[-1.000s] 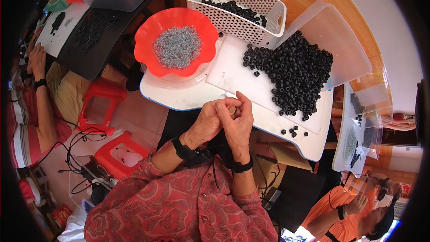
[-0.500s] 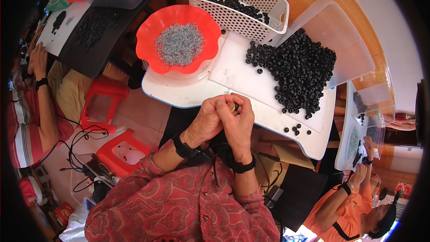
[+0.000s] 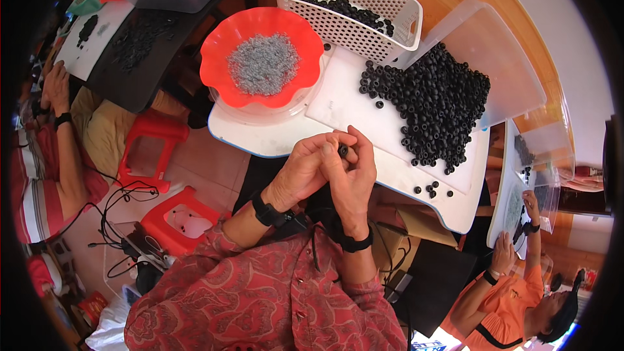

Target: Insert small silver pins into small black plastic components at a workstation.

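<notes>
My left hand [image 3: 303, 168] and my right hand [image 3: 351, 185] meet just in front of the white table's near edge. A small round black piece with a hole [image 3: 342, 150] shows among their fingertips. Both hands' fingers are closed about it, and the finger overlap hides part of the grip. Beyond them, a red wavy-rimmed bowl [image 3: 213, 58] holds a heap of small grey pieces. On a white board [image 3: 338, 107] at the right lies a large pile of similar black pieces [image 3: 442, 101].
A white perforated basket [image 3: 348, 23] with black pieces stands behind the board. A clear plastic bin [image 3: 507, 71] lies tipped beside the pile. Several loose black pieces [image 3: 432, 190] sit near the table edge. Other people work at left and right. Red stools [image 3: 153, 146] stand on the floor.
My fingers have shifted and parted a little, with the right index finger lifted outward. The black piece now shows more plainly. At right, the co-worker's hands have moved.
</notes>
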`<action>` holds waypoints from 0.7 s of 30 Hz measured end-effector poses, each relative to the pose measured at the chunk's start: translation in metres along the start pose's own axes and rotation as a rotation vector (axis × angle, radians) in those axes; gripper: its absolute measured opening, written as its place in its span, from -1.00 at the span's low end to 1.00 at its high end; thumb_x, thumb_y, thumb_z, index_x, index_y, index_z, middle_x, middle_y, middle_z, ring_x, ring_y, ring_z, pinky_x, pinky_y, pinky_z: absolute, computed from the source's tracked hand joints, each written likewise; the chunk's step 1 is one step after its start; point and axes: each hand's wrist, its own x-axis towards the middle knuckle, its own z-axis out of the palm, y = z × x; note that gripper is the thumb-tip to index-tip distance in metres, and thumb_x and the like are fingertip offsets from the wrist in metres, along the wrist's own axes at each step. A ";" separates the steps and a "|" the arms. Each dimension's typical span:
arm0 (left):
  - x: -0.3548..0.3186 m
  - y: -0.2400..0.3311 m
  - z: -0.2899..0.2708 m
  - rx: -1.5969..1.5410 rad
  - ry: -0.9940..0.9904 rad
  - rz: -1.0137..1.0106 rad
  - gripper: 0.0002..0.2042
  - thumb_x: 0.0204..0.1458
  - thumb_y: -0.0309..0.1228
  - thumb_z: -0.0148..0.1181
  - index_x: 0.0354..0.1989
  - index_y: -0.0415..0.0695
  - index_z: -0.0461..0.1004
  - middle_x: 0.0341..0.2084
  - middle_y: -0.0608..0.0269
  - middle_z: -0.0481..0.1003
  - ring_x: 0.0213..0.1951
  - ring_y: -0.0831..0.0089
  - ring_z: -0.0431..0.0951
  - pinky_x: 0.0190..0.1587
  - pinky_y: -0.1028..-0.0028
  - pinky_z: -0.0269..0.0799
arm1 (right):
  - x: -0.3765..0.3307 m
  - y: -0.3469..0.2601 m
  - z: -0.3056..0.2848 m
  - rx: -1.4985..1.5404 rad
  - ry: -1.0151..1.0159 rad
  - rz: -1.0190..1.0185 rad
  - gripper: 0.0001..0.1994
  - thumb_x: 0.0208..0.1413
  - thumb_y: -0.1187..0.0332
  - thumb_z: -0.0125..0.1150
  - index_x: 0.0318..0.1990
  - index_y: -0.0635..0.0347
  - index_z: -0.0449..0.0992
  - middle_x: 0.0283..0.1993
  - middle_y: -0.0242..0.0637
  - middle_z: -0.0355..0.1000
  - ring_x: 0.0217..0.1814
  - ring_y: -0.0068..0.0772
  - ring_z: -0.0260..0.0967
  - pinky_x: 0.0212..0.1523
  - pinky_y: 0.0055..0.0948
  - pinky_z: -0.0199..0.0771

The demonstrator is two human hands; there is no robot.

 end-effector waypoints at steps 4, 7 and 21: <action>0.001 0.002 -0.009 -0.108 0.054 -0.050 -0.68 0.27 -0.23 0.04 -0.03 -0.25 0.49 -0.35 0.22 0.51 -0.33 0.49 0.51 -0.21 0.40 0.53 | -0.001 -0.008 -0.009 0.359 -0.023 0.171 -0.65 0.26 0.40 0.13 0.13 0.40 0.37 -0.19 -0.28 0.44 -0.24 -0.62 0.36 -0.24 -0.62 0.40; 0.003 0.004 -0.010 -0.090 0.056 -0.061 -0.67 0.24 -0.20 0.08 -0.06 -0.24 0.50 -0.39 0.25 0.51 -0.38 0.52 0.52 -0.32 0.42 0.57 | 0.002 0.005 -0.018 0.357 -0.054 0.034 -0.73 0.31 0.44 0.04 0.09 0.37 0.42 -0.13 -0.28 0.43 -0.26 -0.63 0.36 -0.26 -0.64 0.40; 0.004 0.002 0.007 0.368 0.189 0.033 -0.75 0.07 -0.53 0.27 -0.09 -0.37 0.48 -0.34 0.16 0.55 -0.38 0.50 0.58 -0.31 0.53 0.59 | 0.006 0.019 -0.026 0.239 0.012 -0.110 -0.87 0.23 0.55 0.09 -0.14 0.33 0.52 0.02 -0.23 0.40 -0.07 -0.52 0.39 -0.10 -0.56 0.45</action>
